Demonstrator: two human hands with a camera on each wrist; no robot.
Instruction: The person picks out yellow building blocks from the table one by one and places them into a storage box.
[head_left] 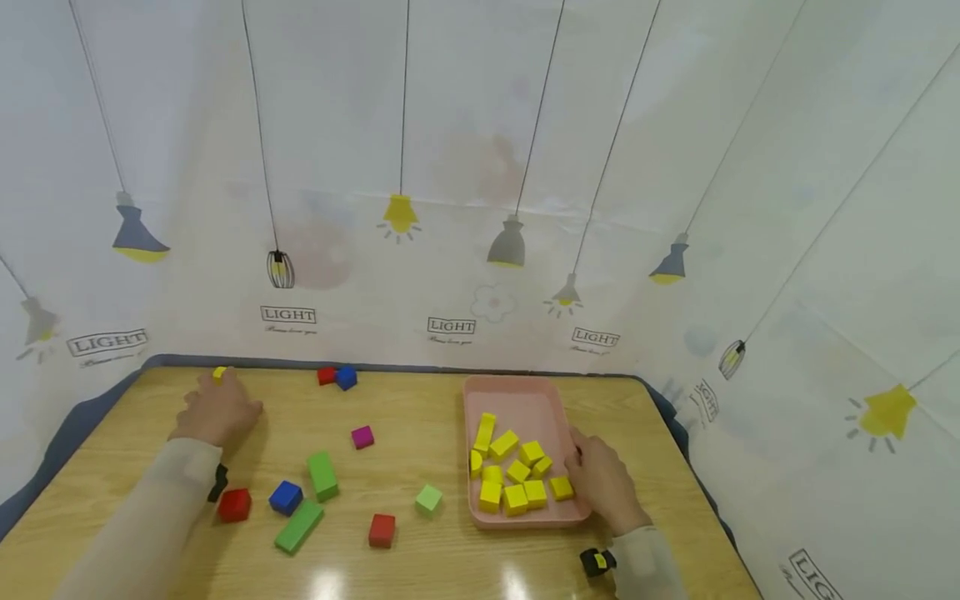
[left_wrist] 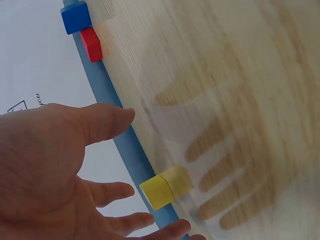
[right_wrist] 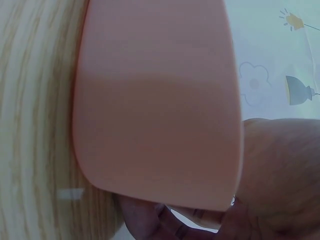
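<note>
At the table's far left, my left hand [head_left: 217, 408] reaches out with fingers spread beside a yellow block [head_left: 220, 372]. The left wrist view has that yellow block [left_wrist: 156, 192] close to the fingertips, apart from the thumb, and the left hand [left_wrist: 75, 165] holds nothing. On the right, my right hand [head_left: 606, 483] grips the right side of a pink tray [head_left: 517, 392] holding several yellow blocks [head_left: 515, 499]. In the right wrist view the tray's outer wall [right_wrist: 160, 110] fills the middle, and the right hand [right_wrist: 280, 175] curls round its edge; some fingers are partly hidden.
A red block [head_left: 326, 376] and a blue block [head_left: 346, 377] lie near the far edge. Between left arm and tray are a magenta block [head_left: 362, 437], green blocks [head_left: 322, 476], a light green block [head_left: 429, 500], red blocks [head_left: 382, 531] and a blue block [head_left: 286, 497].
</note>
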